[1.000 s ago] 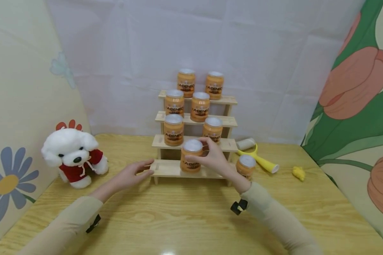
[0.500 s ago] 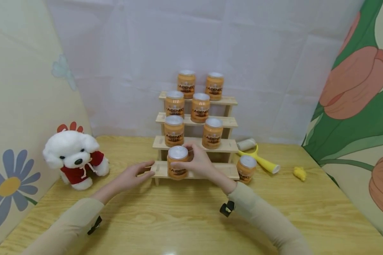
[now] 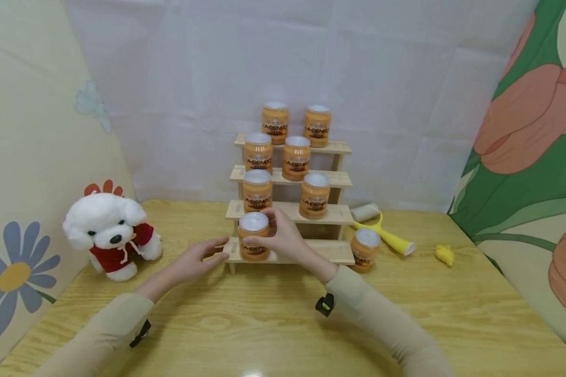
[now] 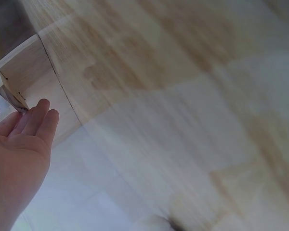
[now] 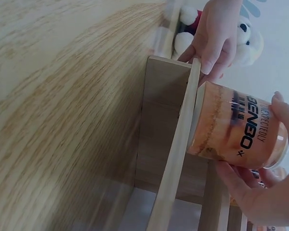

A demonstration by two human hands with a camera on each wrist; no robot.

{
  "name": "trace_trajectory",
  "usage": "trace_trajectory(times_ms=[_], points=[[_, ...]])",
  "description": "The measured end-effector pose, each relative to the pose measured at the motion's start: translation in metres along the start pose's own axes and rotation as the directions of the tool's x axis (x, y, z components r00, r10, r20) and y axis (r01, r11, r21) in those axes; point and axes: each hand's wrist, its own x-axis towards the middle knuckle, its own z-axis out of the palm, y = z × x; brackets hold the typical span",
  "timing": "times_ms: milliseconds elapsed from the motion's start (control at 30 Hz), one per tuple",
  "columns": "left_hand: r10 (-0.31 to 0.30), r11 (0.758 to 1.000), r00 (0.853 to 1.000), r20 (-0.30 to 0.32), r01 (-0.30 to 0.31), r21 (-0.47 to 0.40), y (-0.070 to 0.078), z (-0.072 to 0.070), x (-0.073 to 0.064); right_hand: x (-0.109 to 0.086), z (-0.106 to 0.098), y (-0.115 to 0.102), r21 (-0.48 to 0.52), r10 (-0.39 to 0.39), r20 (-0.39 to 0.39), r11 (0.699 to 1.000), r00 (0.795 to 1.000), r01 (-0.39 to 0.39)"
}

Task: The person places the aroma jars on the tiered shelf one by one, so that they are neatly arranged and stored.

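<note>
My right hand (image 3: 289, 243) grips an orange can (image 3: 251, 250) with a silver lid, thumb in front and fingers behind. The can stands upright at the left part of the lowest step of a wooden stepped stand (image 3: 318, 251). In the right wrist view, the bottom of this can (image 5: 221, 122) is right at the board's surface. My left hand (image 3: 194, 260) holds the left end of the same step, its thumb and fingers on either side of the board in the right wrist view. Left fingers (image 4: 36, 120) meet the board's end in the left wrist view.
Pairs of similar cans (image 3: 314, 196) stand on each of the upper three steps. Another can (image 3: 365, 251) stands on the table by the stand's right end. Beyond it lie a yellow-handled tool (image 3: 391, 241) and a small yellow toy (image 3: 445, 255). A plush dog (image 3: 106, 230) sits left.
My right hand has carried the can leftward along the lowest step, from its middle to near the left end. My left hand has stayed at the step's left end.
</note>
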Motion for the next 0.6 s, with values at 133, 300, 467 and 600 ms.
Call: trace_trajectory(times_ms=[133, 300, 467, 600], points=[[0.002, 1.0, 1.0, -0.001, -0.002, -0.007, 0.001, 0.0, 0.0, 0.001, 0.0, 0.001, -0.02, -0.011, -0.003, 1.0, 1.0, 0.011], [0.0, 1.0, 1.0, -0.006, 0.0, -0.011, 0.002, 0.0, 0.0, 0.0, -0.011, -0.006, -0.094, -0.03, 0.0, 0.995, 1.0, 0.03], [-0.017, 1.0, 1.0, -0.002, 0.017, -0.007, 0.003, -0.001, 0.0, 0.005, -0.036, -0.021, -0.106, -0.118, -0.007, 0.987, 0.993, 0.117], [-0.021, 1.0, 1.0, 0.002, 0.021, -0.008, 0.003, 0.0, 0.0, 0.014, -0.055, -0.03, -0.102, -0.198, -0.072, 0.977, 0.978, 0.19]])
